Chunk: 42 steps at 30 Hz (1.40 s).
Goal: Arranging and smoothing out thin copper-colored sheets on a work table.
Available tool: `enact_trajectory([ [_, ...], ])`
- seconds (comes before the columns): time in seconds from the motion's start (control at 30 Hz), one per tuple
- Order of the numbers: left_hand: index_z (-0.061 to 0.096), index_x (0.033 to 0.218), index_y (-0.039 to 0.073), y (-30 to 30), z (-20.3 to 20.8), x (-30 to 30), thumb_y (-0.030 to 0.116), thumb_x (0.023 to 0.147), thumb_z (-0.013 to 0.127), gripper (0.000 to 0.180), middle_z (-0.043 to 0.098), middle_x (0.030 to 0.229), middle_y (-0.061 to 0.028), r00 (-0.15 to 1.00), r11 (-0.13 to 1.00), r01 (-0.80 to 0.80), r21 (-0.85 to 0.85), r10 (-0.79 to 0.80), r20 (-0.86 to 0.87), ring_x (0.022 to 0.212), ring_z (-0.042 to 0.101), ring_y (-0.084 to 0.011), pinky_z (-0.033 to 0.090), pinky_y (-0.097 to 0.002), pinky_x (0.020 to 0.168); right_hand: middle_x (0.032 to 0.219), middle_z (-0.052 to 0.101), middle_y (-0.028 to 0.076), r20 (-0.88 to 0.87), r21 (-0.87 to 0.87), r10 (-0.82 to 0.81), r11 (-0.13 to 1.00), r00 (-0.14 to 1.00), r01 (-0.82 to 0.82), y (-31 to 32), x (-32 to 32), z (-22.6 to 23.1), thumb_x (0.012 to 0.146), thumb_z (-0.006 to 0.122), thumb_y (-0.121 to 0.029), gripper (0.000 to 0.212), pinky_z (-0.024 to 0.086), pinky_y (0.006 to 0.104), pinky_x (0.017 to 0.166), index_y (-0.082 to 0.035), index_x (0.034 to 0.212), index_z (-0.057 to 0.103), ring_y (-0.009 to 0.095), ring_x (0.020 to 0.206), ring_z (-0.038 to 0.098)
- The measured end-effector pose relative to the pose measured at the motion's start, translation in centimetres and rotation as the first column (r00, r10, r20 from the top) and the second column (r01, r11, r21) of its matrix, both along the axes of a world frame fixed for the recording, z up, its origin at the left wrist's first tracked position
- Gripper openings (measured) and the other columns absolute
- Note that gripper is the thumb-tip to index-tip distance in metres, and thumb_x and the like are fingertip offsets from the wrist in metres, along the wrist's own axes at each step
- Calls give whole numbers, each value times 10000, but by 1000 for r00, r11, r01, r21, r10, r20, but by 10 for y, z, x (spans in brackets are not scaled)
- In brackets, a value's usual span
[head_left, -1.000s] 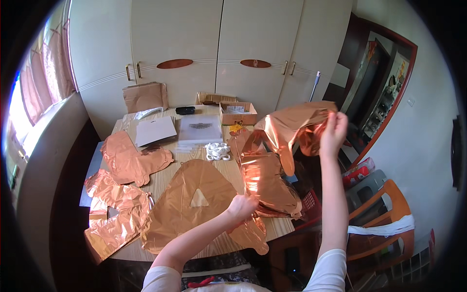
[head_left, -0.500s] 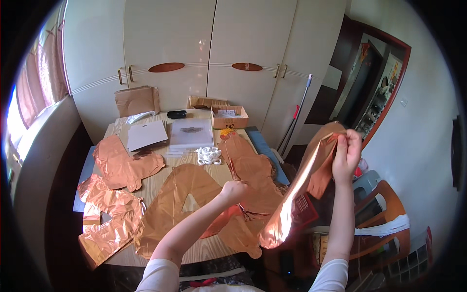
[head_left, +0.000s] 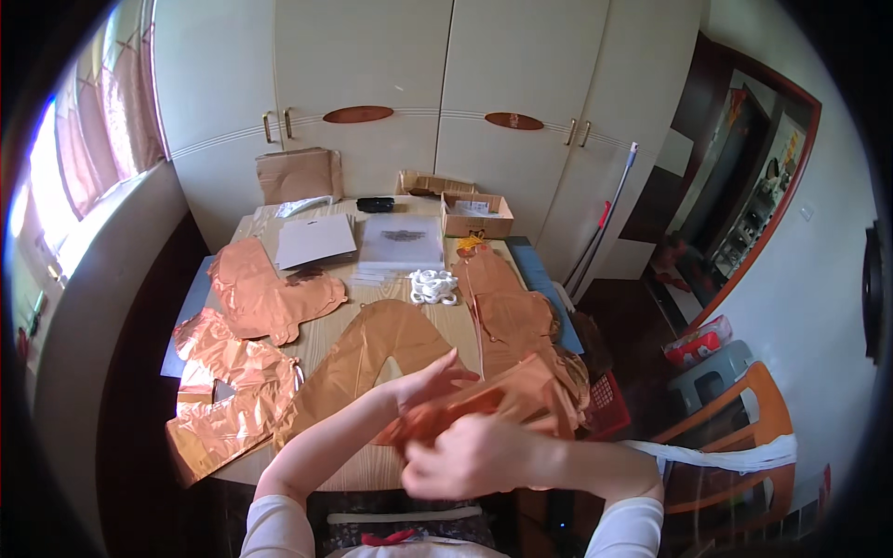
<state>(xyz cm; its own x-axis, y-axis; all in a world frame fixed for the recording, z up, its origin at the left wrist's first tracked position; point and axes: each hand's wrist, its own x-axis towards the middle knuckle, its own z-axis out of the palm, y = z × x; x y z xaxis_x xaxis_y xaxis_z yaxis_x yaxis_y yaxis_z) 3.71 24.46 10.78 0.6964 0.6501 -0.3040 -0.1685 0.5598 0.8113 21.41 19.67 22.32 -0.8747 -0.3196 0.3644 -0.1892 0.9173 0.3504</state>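
Note:
Over the table's near edge, my right hand (head_left: pixel 479 458), blurred by motion, is closed on a flat copper-coloured foil balloon (head_left: pixel 456 409). Part of that balloon is folded and hidden behind the hand. My left hand (head_left: pixel 433 379) lies just beyond it with fingers stretched out, palm side close to the foil; whether it touches cannot be made out. Under and left of my left forearm lies an A-shaped foil balloon (head_left: pixel 339 363). More flat foil balloons lie around: an L-like one (head_left: pixel 270 293), a crinkled shiny one (head_left: pixel 237 400) and a stack (head_left: pixel 512 316) at the right.
A bundle of white cord or rings (head_left: pixel 433 287) sits mid-table, behind it clear plastic sheets (head_left: pixel 402 244) and grey-white card (head_left: pixel 314 242). An open cardboard box (head_left: pixel 476 223) stands far right. A wooden chair (head_left: pixel 772 418) and a red basket (head_left: pixel 609 409) are at the right.
My right hand has brought the foil balloon from high at the right down to the table's front. My left hand has opened from a closed pose off the stack. The view has shifted slightly.

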Motion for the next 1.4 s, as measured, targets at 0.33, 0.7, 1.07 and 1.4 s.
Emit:
enact_trajectory([
  [0.33, 94, 1518, 57, -51, -5, -25, 351, 887, 677, 908, 427, 1371, -218, 946, 972, 3, 235, 74, -317, 1175, 521, -241, 446, -303, 938, 770, 614, 82, 159, -100, 333, 942, 929, -321, -48, -65, -112, 773, 556, -229, 204, 469, 298, 479, -73, 904, 539, 183, 585, 636],
  [0.7, 363, 1424, 163, -23, -50, -77, 143, 834, 652, 658, 673, 844, -195, 368, 375, -258, 890, 890, -268, 778, 669, -311, 521, -389, 688, 789, 622, 45, -63, 40, -231, 971, 971, 234, -74, -43, -112, 782, 573, -205, 186, 385, 223, 472, -81, 919, 593, 112, 574, 562],
  [1.07, 616, 1181, 151, -23, -98, -122, 253, 831, 604, 365, 577, 1221, -99, 36, 384, 300, 873, 910, -413, 1180, 513, -287, 416, -461, 956, 933, 618, 46, 241, -459, -404, 754, 883, 470, -66, -32, -162, 861, 609, -416, 347, 520, 337, 660, -107, 1017, 597, 184, 859, 628],
  [1.4, 587, 1126, 40, -62, -105, -134, 309, 881, 542, 367, 571, 1252, -134, -70, 322, 504, 801, 940, -334, 1207, 522, -266, 402, -405, 964, 1360, 493, 207, 285, -487, -682, 502, 674, 715, 9, 10, -201, 892, 579, -482, 639, 378, 508, 1039, 3, 1292, 471, 389, 1280, 451],
])
